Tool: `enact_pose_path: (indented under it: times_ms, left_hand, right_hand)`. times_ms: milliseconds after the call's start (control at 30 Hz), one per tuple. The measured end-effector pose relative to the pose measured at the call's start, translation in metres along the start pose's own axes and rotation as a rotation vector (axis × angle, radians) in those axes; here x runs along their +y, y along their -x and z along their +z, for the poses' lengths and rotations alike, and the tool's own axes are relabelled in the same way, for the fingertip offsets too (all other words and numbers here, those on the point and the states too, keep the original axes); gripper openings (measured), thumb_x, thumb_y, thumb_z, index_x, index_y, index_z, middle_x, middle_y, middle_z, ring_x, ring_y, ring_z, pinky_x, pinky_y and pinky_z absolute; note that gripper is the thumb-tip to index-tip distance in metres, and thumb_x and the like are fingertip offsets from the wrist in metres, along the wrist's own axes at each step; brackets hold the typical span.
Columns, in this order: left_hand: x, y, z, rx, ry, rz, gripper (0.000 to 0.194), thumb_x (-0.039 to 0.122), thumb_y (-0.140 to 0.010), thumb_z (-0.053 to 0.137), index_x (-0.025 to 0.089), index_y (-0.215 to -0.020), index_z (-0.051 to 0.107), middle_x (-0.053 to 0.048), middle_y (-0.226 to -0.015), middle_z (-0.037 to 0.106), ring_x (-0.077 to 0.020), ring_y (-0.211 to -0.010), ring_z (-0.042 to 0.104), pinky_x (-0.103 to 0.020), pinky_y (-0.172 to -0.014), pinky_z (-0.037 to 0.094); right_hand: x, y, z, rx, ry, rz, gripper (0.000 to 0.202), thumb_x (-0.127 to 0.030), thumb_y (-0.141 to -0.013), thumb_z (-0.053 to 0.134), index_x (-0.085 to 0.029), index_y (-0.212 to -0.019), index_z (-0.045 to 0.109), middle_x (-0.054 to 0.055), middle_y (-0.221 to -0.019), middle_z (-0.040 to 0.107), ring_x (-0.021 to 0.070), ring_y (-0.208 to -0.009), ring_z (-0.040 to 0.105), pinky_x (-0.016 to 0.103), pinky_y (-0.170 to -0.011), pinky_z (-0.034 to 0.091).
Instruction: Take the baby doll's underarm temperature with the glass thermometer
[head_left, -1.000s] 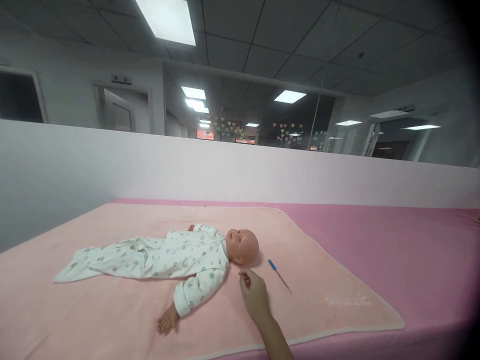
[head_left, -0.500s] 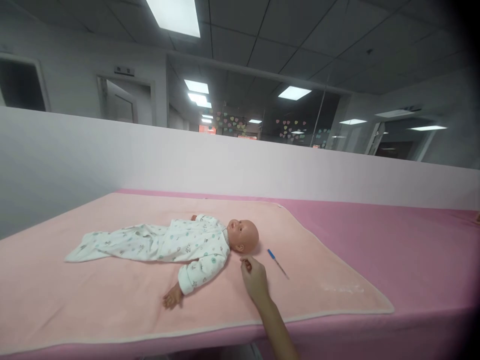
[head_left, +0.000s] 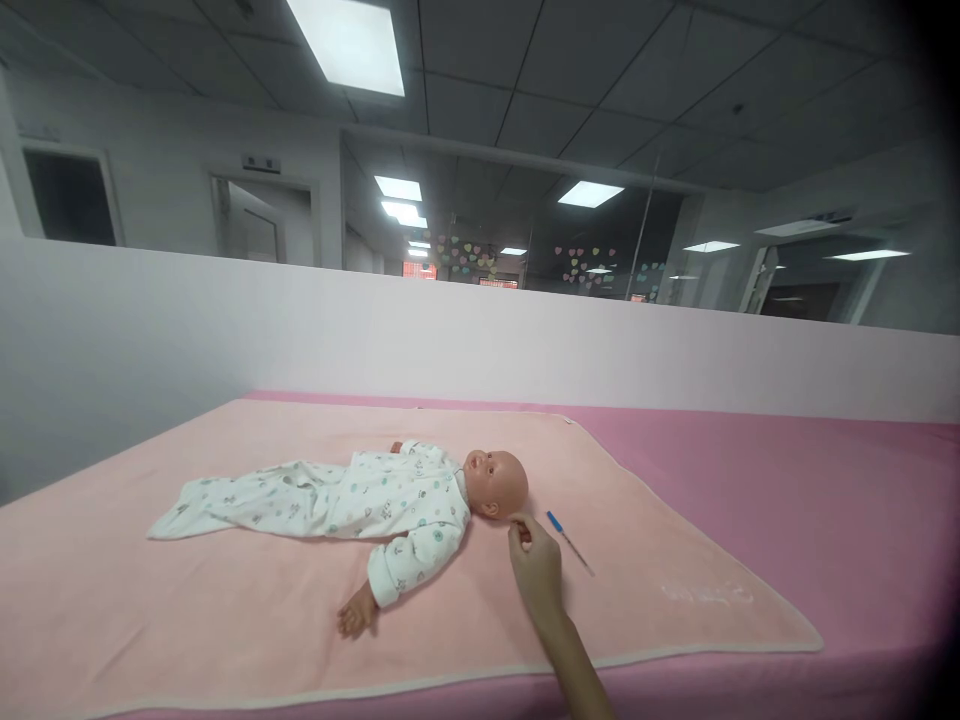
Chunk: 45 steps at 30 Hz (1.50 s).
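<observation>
A baby doll (head_left: 405,495) in a white patterned sleepsuit lies on its back on a peach blanket (head_left: 247,620), its head to the right. My right hand (head_left: 536,565) is just in front of the doll's head, near the ear. Its fingers are curled together in a pinch, and whatever may be between them is too small to make out. To the right of this hand, a thin stick with a blue end (head_left: 570,543) lies slantwise on the blanket. My left hand is out of the picture.
Pink cloth (head_left: 750,490) covers the table under the blanket. Behind it runs a low white partition (head_left: 525,350). Farther back is a glass pane with heart-shaped stickers (head_left: 581,262), and an open door (head_left: 255,230) stands to the left.
My right hand has shifted slightly to the right relative to the doll, its fingers still pinched. The whole view has moved a little. A skin-coloured shape at the right edge is gone.
</observation>
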<state>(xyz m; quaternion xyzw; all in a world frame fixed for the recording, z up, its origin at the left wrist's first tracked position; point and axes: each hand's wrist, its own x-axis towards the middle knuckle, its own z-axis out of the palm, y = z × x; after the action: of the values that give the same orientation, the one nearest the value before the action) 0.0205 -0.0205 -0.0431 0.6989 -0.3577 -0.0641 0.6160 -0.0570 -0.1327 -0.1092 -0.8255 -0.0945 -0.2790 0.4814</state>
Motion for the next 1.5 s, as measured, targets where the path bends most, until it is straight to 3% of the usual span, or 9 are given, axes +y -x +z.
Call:
enact_pose_path:
  times_ms: [100,233,400,600,800,1000,1133,1333,1500]
  left_hand:
    - [0.036,0.027,0.015,0.196,0.029,-0.222,0.067,0.063,-0.075,0.011,0.024,-0.079,0.065,-0.005,-0.078,0.068,-0.0279,-0.087,0.061,-0.049,-0.076,0.047]
    - [0.078,0.117,0.024,0.476,-0.054,-0.167,0.049,0.066,-0.071,0.03,0.03,-0.072,0.064,-0.005,-0.069,0.065,-0.0287,-0.076,0.062,-0.043,-0.057,0.051]
    - [0.089,0.147,-0.012,0.894,-0.254,-0.03,0.026,0.045,-0.076,0.048,0.022,-0.07,0.059,-0.002,-0.066,0.059,-0.0186,-0.07,0.057,-0.031,-0.067,0.048]
    - [0.042,0.075,-0.055,0.841,-0.696,-0.043,0.026,0.038,-0.079,0.042,0.02,-0.072,0.06,-0.002,-0.076,0.064,-0.0197,-0.077,0.058,-0.032,-0.074,0.042]
    - [0.03,0.077,-0.06,0.761,-0.988,0.062,0.028,0.037,-0.084,0.037,0.021,-0.076,0.059,-0.003,-0.08,0.065,-0.0205,-0.081,0.056,-0.034,-0.082,0.038]
    - [0.07,0.071,-0.063,0.703,-0.952,0.145,0.029,0.039,-0.084,0.04,0.02,-0.078,0.061,-0.004,-0.085,0.065,-0.0196,-0.084,0.056,-0.032,-0.078,0.041]
    - [0.119,0.061,-0.064,0.668,-0.751,0.221,0.029,0.041,-0.083,0.044,0.02,-0.089,0.062,-0.003,-0.094,0.064,-0.0169,-0.088,0.056,-0.027,-0.079,0.043]
    - [0.167,0.067,-0.078,0.63,-0.535,0.31,0.037,0.041,-0.089,0.034,0.018,-0.101,0.059,-0.006,-0.104,0.061,-0.0164,-0.093,0.055,-0.028,-0.082,0.044]
    - [0.168,0.084,-0.091,0.689,-0.646,0.258,0.03,0.041,-0.086,0.043,0.018,-0.095,0.06,-0.005,-0.089,0.062,-0.0165,-0.082,0.055,-0.029,-0.075,0.047]
  right_hand:
    - [0.005,-0.015,-0.009,0.106,0.114,-0.042,0.03,-0.03,-0.08,0.038,-0.015,-0.088,0.063,0.008,-0.081,0.065,0.019,-0.073,0.056,0.027,-0.067,0.039]
    - [0.02,-0.038,-0.027,0.126,0.395,0.025,0.029,-0.025,-0.079,0.037,-0.015,-0.092,0.062,0.009,-0.086,0.064,0.0201,-0.078,0.056,0.029,-0.07,0.037]
    - [0.038,-0.044,-0.049,-0.069,0.751,0.167,0.03,-0.024,-0.08,0.041,-0.012,-0.1,0.06,0.013,-0.094,0.062,0.0258,-0.092,0.055,0.034,-0.073,0.037]
    - [0.045,-0.026,-0.061,-0.24,0.95,0.176,0.024,-0.026,-0.081,0.045,-0.012,-0.087,0.063,0.015,-0.09,0.061,0.0259,-0.084,0.059,0.032,-0.066,0.04]
    - [0.037,-0.022,-0.075,-0.253,0.974,0.278,0.026,-0.007,-0.079,0.038,-0.013,-0.085,0.063,0.014,-0.085,0.063,0.0213,-0.08,0.062,0.026,-0.059,0.039]
    - [-0.024,-0.059,-0.112,-0.201,0.918,0.293,0.02,-0.01,-0.077,0.041,-0.015,-0.084,0.059,0.012,-0.081,0.063,0.0197,-0.072,0.06,0.026,-0.056,0.035]
    - [-0.099,-0.094,-0.12,-0.249,0.452,-0.013,0.018,-0.019,-0.08,0.038,-0.02,-0.079,0.056,0.004,-0.078,0.062,0.0146,-0.068,0.056,0.025,-0.056,0.037]
    - [-0.154,-0.133,-0.081,-0.65,-0.315,-0.196,0.019,-0.029,-0.075,0.054,-0.017,-0.087,0.063,0.004,-0.08,0.062,0.0142,-0.071,0.057,0.025,-0.06,0.047]
    - [-0.146,-0.144,-0.039,-0.519,-0.571,-0.165,0.022,-0.031,-0.071,0.063,-0.015,-0.085,0.067,0.005,-0.076,0.063,0.0113,-0.062,0.054,0.026,-0.058,0.048]
